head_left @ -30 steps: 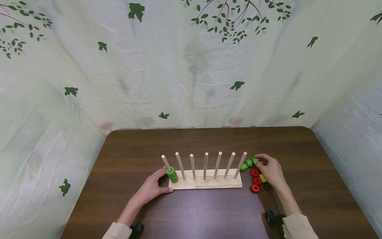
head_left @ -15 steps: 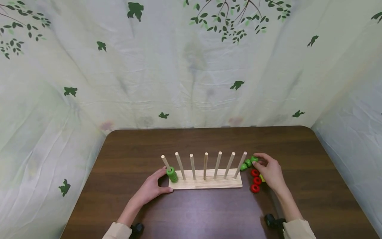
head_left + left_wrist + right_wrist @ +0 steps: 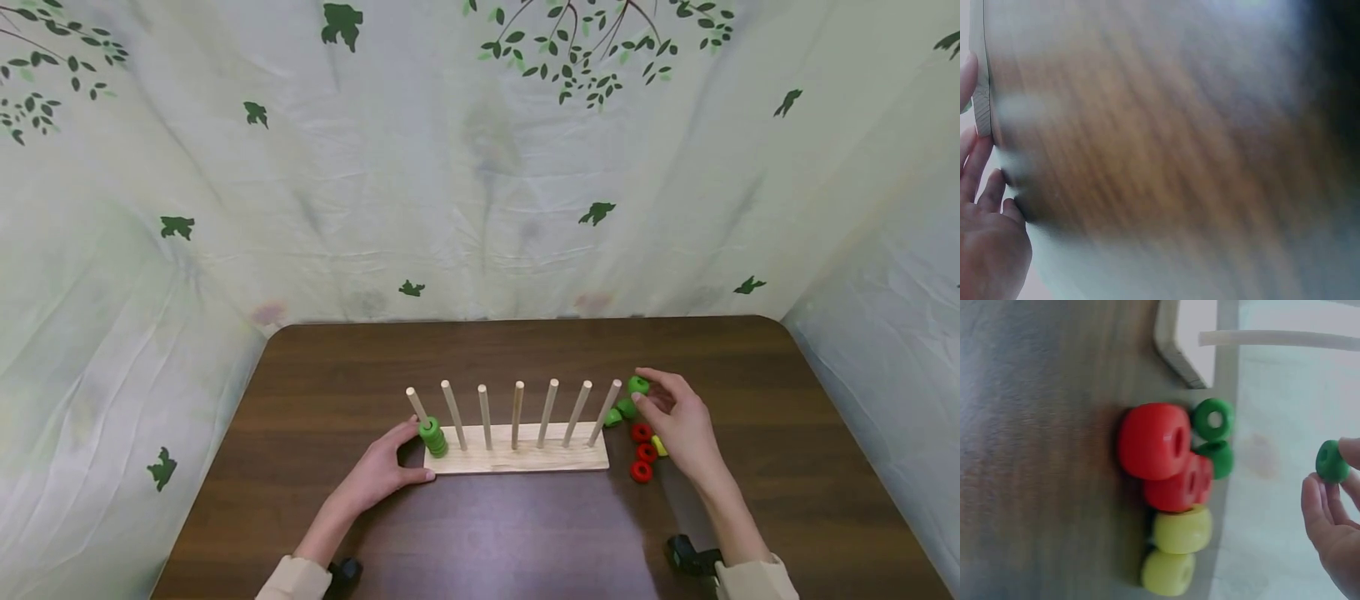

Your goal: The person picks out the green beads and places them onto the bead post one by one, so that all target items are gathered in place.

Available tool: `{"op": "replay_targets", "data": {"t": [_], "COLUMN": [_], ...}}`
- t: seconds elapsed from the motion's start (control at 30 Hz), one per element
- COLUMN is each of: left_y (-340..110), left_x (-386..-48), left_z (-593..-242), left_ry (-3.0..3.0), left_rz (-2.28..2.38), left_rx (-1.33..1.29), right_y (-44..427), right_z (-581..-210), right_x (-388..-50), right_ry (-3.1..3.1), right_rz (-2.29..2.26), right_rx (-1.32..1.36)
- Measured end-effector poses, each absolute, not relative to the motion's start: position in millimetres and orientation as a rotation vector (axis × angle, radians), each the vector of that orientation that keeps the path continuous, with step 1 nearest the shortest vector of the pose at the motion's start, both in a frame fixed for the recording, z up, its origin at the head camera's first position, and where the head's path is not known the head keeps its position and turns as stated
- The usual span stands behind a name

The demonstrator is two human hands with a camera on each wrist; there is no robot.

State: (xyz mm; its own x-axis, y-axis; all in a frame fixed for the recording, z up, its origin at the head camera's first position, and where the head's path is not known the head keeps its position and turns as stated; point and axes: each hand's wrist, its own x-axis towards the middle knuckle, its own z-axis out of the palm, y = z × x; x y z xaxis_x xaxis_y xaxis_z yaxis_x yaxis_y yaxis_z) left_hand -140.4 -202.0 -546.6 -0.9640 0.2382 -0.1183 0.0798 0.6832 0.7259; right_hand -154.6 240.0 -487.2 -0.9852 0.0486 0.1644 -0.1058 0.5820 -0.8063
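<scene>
My right hand (image 3: 684,425) pinches a green bead (image 3: 638,385) between thumb and fingertips. The right wrist view shows that bead (image 3: 1332,462) raised off the table, its hole facing sideways. At the other side, my left hand (image 3: 381,468) grips the left end of a wooden peg board (image 3: 517,460), thumb at the front corner and fingers behind. In the left wrist view, the fingers (image 3: 979,165) touch the board's end (image 3: 982,106). Several green beads (image 3: 432,439) are stacked on the leftmost peg; the other upright pegs (image 3: 517,417) are bare.
Two green beads (image 3: 1213,419) lie beside the board's right end. Three red beads (image 3: 641,472) sit in a row nearer the front, with two yellow beads (image 3: 1182,529) next to them. A brown table (image 3: 510,533) bears everything, and a patterned cloth (image 3: 480,167) hangs behind.
The right hand has lifted the green bead up from beside the other green beads and moved slightly away from the front. My left hand and the peg board have stayed still.
</scene>
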Motion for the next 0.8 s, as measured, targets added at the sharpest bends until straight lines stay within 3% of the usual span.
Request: {"op": "replay_targets", "data": {"t": [0.8], "left_y": [-204], "left_x": [-140], "left_z": [-548], "left_ry": [2.706], "left_rz": [1.169], "left_rx": [0.337], "right_y": [220], "right_z": [-407], "right_x": [-139], "right_ry": [-2.523], "right_rz": [1.339], "right_rx": [0.224]}}
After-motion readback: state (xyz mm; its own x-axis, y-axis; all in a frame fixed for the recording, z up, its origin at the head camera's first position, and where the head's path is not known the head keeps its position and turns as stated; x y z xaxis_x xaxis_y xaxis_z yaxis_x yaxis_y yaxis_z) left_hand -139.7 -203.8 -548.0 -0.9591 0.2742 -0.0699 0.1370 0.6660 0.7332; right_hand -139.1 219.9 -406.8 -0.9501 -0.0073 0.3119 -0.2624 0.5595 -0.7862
